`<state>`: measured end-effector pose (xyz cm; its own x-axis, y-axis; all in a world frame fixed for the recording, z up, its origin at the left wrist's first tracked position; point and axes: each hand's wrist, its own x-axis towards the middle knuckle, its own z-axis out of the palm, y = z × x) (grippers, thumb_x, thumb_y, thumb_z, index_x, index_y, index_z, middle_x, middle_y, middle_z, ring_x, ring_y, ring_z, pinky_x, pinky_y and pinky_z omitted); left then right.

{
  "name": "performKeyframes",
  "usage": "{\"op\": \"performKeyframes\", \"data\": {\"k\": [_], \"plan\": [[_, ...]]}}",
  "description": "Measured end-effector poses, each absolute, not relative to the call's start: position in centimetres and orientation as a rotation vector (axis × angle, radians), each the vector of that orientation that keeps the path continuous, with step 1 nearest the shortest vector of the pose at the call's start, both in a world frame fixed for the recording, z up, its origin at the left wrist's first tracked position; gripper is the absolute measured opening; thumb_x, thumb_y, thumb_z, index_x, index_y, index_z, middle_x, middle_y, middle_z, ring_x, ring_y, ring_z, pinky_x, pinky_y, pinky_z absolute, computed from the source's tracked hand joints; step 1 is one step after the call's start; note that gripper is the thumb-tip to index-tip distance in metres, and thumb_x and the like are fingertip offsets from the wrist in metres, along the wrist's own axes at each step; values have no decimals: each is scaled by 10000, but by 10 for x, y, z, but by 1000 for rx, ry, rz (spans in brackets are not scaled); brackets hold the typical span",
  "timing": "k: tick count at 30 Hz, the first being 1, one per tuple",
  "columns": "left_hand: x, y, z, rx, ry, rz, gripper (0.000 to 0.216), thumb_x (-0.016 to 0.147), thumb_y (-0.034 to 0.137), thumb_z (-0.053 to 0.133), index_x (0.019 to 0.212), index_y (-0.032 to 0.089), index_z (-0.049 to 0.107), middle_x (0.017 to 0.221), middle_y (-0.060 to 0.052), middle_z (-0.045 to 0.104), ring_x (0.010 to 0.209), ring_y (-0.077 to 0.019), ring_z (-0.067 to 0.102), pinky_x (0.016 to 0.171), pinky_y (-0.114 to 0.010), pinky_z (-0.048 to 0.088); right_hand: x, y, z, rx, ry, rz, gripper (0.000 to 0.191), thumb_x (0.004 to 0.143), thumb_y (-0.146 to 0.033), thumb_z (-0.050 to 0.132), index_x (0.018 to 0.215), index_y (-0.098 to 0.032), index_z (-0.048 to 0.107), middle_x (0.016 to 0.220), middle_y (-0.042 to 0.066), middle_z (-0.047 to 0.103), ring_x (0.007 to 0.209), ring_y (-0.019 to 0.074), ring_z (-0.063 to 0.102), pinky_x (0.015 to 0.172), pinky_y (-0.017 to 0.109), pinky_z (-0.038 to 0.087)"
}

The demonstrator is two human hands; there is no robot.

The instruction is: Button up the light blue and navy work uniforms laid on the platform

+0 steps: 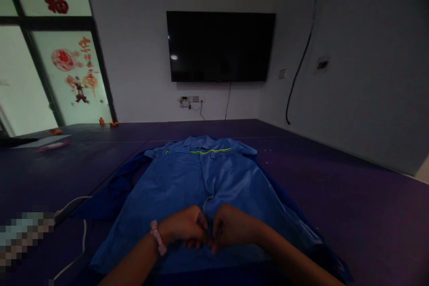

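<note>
A light blue work shirt (174, 178) with yellow-green chest stripes lies spread in front of me, its collar at the far end. My left hand (188, 228), with a pink band at the wrist, pinches the front edge of the shirt near the bottom hem. Close against it, my right hand (233, 229) also has its fingers closed on that front edge. The fingertips nearly meet at the centre line, and the exact bit of fabric or fastening between them is too dark to make out. Darker blue cloth (114, 190) shows beneath the shirt.
The shirt rests on a dark purple surface (335, 178). A white cable (83, 237) runs along the left, near a pixelated patch. A pink-rimmed item (53, 145) and small orange objects (114, 124) lie farther left. A television (221, 47) hangs on the far wall.
</note>
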<state>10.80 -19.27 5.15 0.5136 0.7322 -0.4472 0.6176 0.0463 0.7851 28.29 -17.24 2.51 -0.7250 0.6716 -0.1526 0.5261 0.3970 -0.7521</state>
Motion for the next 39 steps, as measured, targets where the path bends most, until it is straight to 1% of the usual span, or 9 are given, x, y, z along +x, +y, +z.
{"op": "performKeyframes", "data": {"k": [3, 7, 10, 16, 21, 26, 31, 34, 39], "plan": [[106, -189, 54, 1562, 1178, 246, 126, 568, 251, 601, 539, 141, 545, 397, 73, 482, 322, -42, 384, 339, -167, 255, 282, -170, 28, -1100, -2372, 1242, 256, 536, -368, 728, 628, -136, 672, 496, -42, 530, 448, 64, 448, 409, 162, 297], [102, -186, 54, 1514, 1179, 327, 121, 589, 241, 586, 552, 146, 522, 393, 81, 481, 310, -36, 376, 346, -162, 279, 281, -168, 30, -1099, -2247, 1376, 285, 567, -396, 707, 636, -128, 637, 496, -41, 516, 437, 67, 445, 416, 170, 315], [100, -183, 52, 1524, 1147, 306, 147, 600, 259, 591, 543, 143, 521, 401, 73, 491, 318, -40, 388, 355, -165, 292, 279, -167, 27, -1102, -2180, 1437, 256, 565, -358, 706, 611, -128, 604, 511, -43, 527, 439, 58, 444, 420, 162, 329], [99, -181, 46, 1567, 1053, 207, 183, 601, 307, 613, 585, 134, 553, 445, 56, 533, 343, -49, 426, 377, -177, 335, 279, -166, 24, -1171, -2239, 1487, 178, 593, -291, 675, 591, -134, 591, 477, -59, 494, 407, 43, 417, 383, 145, 288], [102, -182, 45, 1602, 1047, 209, 120, 599, 238, 564, 548, 137, 523, 420, 64, 514, 327, -49, 424, 356, -166, 322, 282, -166, 29, -1182, -2288, 1522, 156, 601, -284, 665, 615, -142, 602, 510, -52, 521, 422, 46, 432, 399, 149, 309], [107, -186, 47, 1608, 1107, 287, 87, 596, 180, 497, 519, 139, 499, 411, 64, 504, 323, -47, 416, 350, -162, 305, 284, -163, 27, -1306, -2259, 1506, 186, 573, -299, 687, 604, -140, 596, 501, -53, 513, 422, 48, 422, 387, 153, 288], [110, -189, 46, 1635, 1157, 314, 64, 588, 155, 473, 599, 137, 533, 418, 69, 489, 346, -62, 437, 369, -175, 324, 277, -164, 20, -1412, -2201, 1450, 138, 550, -242, 683, 537, -145, 586, 464, -53, 500, 405, 59, 417, 390, 167, 294], [109, -191, 47, 1674, 1151, 290, 86, 592, 177, 514, 660, 137, 545, 448, 70, 495, 374, -69, 452, 404, -191, 362, 275, -165, 20, -1388, -2159, 1502, 127, 570, -235, 649, 495, -152, 588, 456, -45, 521, 405, 65, 421, 399, 173, 295], [109, -194, 48, 1893, 1247, 207, 316, 481, 316, 707, 693, 146, 546, 543, 56, 519, 476, -88, 473, 434, -195, 340, 276, -166, 25, -1337, -2146, 1569, 134, 575, -233, 611, 469, -153, 591, 434, -47, 528, 377, 49, 376, 367, 166, 236]]}}
